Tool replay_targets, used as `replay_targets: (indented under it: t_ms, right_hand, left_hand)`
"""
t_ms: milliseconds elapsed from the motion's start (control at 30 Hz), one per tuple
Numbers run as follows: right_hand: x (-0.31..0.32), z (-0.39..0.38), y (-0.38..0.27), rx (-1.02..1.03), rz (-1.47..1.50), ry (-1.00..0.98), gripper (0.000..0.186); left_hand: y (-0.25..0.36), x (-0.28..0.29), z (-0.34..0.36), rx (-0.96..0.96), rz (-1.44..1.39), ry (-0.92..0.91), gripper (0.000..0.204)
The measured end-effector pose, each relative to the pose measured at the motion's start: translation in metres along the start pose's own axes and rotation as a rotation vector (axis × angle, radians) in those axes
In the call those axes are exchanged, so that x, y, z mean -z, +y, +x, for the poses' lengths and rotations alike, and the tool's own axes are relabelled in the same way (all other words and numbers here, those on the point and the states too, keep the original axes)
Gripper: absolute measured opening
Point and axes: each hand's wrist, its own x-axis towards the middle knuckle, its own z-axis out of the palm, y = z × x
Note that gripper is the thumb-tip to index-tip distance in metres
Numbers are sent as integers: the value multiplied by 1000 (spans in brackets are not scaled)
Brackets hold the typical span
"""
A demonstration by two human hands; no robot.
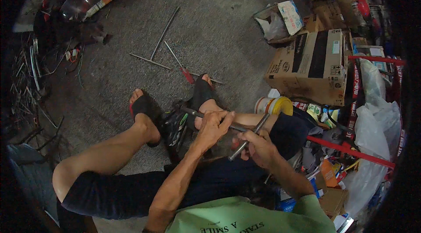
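My left hand is wrapped round the long shaft of a dark, T-shaped metal bar, held across my right shin. At the joint with the crossbar, my right hand grips the same bar, its thumb against the metal. The shaft's far end points left, past my right ankle. Part of the shaft is hidden under the left fingers. On the ground ahead of my feet lies another T-shaped metal rod. Beside it is a thin rod with a red handle, close to my right foot.
Cardboard boxes are stacked to the right, with a yellow-and-white round container below them. Red straps and clear plastic bags crowd the right edge. Thin sticks and wires litter the left. A black plastic bundle lies between my feet.
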Motion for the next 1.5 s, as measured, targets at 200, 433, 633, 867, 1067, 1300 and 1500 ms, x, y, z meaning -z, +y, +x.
replay_targets:
  t_ms: [200,433,633,867,1067,1300,1500]
  right_hand:
    - [45,13,26,276,-608,-183,38]
    - [2,13,-40,1085,-2068,-115,42]
    - [-2,-4,-58,1189,-1872,-2,43]
    - [14,-19,-32,730,-1597,43,32]
    - [13,-25,-36,403,-1319,169,27]
    - [12,-23,-57,1298,-2169,-49,32]
    - [12,-1,-54,1266,-2316,-195,31]
  left_hand:
    - [-7,-11,-4,-87,55,-9,37]
    - [-16,-5,-5,-23,-44,97,33]
    - [-22,-3,4,-91,-49,199,39]
    - [-12,0,-1,-27,-7,117,31]
    - [-17,1,-3,79,25,31,25]
    - [-14,-4,-1,3,-41,134,31]
    - [-32,32,20,115,6,407,8]
